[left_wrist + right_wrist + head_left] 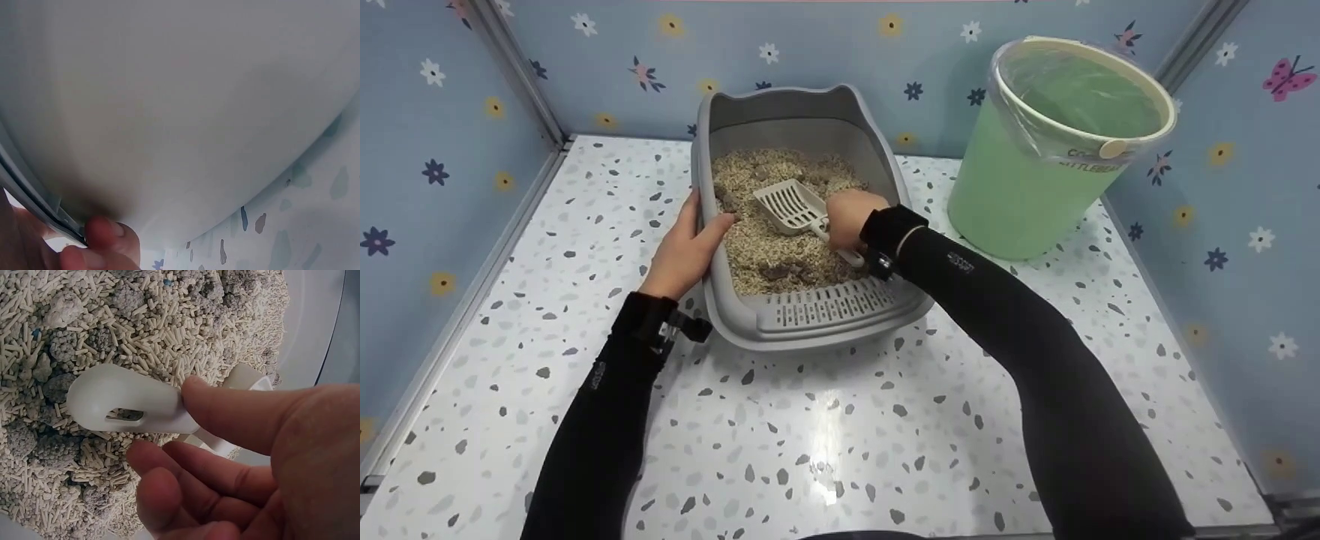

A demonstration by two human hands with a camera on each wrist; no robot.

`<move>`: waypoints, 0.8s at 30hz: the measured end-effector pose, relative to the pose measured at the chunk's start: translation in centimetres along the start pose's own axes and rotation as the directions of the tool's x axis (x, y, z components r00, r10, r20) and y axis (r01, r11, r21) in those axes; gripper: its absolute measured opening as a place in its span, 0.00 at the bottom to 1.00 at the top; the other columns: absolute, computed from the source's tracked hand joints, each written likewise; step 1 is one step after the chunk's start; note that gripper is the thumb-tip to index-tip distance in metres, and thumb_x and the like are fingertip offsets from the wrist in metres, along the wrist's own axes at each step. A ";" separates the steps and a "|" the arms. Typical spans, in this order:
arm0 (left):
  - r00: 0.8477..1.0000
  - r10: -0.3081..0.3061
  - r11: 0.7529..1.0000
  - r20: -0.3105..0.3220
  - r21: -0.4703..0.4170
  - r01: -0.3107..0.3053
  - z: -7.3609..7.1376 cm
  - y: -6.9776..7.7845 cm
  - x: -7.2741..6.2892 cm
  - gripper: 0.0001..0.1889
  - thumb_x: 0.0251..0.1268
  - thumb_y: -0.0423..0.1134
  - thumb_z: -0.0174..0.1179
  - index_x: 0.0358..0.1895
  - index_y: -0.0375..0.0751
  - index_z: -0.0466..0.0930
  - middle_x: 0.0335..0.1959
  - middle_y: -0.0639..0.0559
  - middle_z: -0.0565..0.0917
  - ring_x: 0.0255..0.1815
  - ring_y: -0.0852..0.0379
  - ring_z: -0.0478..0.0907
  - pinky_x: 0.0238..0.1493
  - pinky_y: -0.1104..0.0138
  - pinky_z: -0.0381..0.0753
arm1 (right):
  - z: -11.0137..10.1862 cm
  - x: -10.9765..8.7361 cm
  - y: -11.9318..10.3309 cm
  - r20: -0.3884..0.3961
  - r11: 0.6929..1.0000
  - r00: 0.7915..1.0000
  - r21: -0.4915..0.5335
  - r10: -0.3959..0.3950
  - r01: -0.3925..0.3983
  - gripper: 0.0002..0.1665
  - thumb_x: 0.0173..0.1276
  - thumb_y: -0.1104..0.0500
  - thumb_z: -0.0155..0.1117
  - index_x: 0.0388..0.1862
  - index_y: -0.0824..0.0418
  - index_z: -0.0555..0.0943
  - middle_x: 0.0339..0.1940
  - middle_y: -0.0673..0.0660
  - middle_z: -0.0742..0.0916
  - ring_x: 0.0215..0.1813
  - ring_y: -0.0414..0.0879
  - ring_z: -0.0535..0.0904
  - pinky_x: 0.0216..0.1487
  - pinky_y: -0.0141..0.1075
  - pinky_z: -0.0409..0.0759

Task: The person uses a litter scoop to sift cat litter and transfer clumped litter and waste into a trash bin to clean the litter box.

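Left hand: the left hand (688, 247) is wrapped over the left rim of the grey litter tray (810, 330), thumb inside, fingers down the outer wall; the left wrist view shows fingertips (104, 233) hooked under the lip, so the tray looks well steadied
Right hand: the right hand (849, 217) is closed round the handle of the white slotted scoop (791, 208), thumb pressed along the top of the handle (129, 405)
Scoop: it sits inside the tray with its slotted head lying on the pellet litter (140, 320), toward the far middle, and looks empty from here
Clumps: grey lumps (56, 388) lie among the pellets, some just beside the handle end, darker ones (776, 270) nearer the front grille
Bin: the green lined bin (1054, 150) stands to the right of the tray, near but apart
Doing it well: I'd say slide the scoop's edge low under a clump rather than stabbing down, lift level, and shake gently over the tray so loose pellets fall through the slots
Risk: a hasty tilt could flick pellets onto the speckled floor (825, 435)
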State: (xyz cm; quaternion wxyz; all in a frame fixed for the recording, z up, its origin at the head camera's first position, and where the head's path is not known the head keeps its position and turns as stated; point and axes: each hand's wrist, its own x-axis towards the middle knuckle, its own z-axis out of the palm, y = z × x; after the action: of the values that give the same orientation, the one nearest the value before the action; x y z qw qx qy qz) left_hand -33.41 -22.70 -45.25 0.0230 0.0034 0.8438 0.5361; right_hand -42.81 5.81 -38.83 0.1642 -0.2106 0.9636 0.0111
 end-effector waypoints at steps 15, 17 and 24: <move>1.000 0.021 1.000 -0.004 -0.002 -0.021 0.2 0.0 0.1 0.54 0.77 0.80 0.50 0.94 0.68 0.31 0.94 0.39 0.46 0.90 0.30 0.52 0.87 0.37 0.55 | 0.5 0.8 0.3 0.005 1.000 1.000 -0.011 0.019 -0.019 0.15 0.67 0.55 0.78 0.26 0.52 0.80 0.30 0.51 0.84 0.34 0.50 0.80 0.31 0.42 0.77; 1.000 0.022 1.000 -0.003 0.002 -0.022 0.1 -0.1 0.1 0.54 0.77 0.81 0.49 0.94 0.69 0.31 0.93 0.38 0.47 0.89 0.29 0.53 0.86 0.37 0.56 | 0.6 0.9 0.3 0.014 1.000 1.000 -0.007 0.021 -0.021 0.14 0.66 0.55 0.78 0.27 0.52 0.80 0.30 0.51 0.84 0.34 0.50 0.80 0.31 0.43 0.78; 1.000 0.010 1.000 0.005 0.011 -0.010 0.1 -0.2 0.1 0.53 0.76 0.82 0.48 0.93 0.74 0.30 0.93 0.35 0.49 0.87 0.27 0.56 0.84 0.35 0.59 | 0.7 0.6 0.4 0.002 1.000 1.000 -0.007 0.001 -0.001 0.12 0.60 0.59 0.70 0.23 0.51 0.75 0.27 0.51 0.81 0.31 0.50 0.77 0.28 0.42 0.75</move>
State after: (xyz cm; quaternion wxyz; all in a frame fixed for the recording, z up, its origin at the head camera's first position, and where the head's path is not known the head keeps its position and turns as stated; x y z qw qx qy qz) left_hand -33.48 -22.64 -45.45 0.0222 0.0092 0.8467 0.5315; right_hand -43.26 6.02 -39.72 0.1643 -0.2105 0.9636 0.0149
